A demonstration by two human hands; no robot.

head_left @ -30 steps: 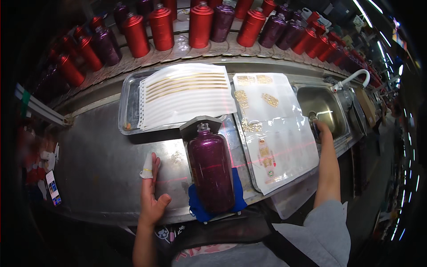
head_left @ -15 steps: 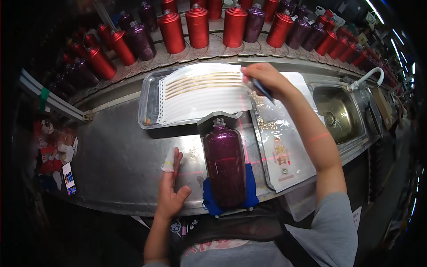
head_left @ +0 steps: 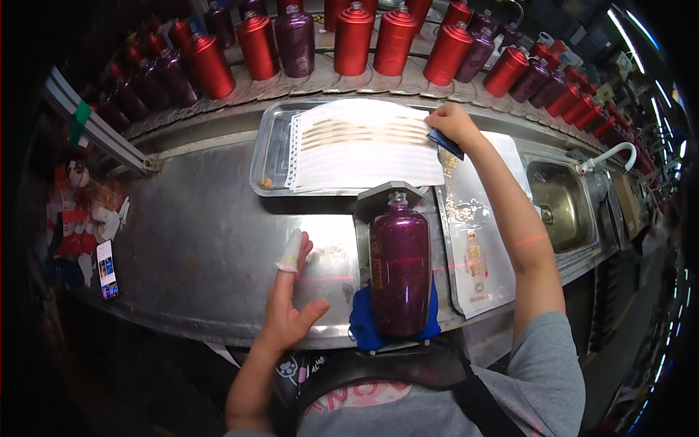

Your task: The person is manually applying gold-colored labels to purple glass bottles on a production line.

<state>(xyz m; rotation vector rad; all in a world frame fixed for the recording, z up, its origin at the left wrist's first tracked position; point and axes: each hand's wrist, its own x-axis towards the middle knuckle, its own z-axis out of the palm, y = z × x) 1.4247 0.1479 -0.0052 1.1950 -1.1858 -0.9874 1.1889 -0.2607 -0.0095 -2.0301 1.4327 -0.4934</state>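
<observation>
A dark purple bottle (head_left: 400, 268) lies on its side on a blue cloth (head_left: 364, 325) in front of me, its neck in a metal holder. My left hand (head_left: 290, 298) rests flat and open on the steel bench left of the bottle, with a white cot on one fingertip. My right hand (head_left: 453, 125) reaches forward to the right edge of a white label sheet (head_left: 364, 146) with gold strips in a metal tray (head_left: 268, 149). It pinches a small dark blue tool (head_left: 445, 143) against the sheet.
Red and purple bottles (head_left: 353, 36) stand in rows on the conveyor behind the tray. A second sheet with gold labels (head_left: 477, 240) lies right of the bottle. A small sink (head_left: 557, 200) with a white tap is at right. A phone (head_left: 106, 268) lies at far left.
My right hand swung from the sink at right over to the label sheet in the tray and now sits at its right edge. My left hand stayed on the bench.
</observation>
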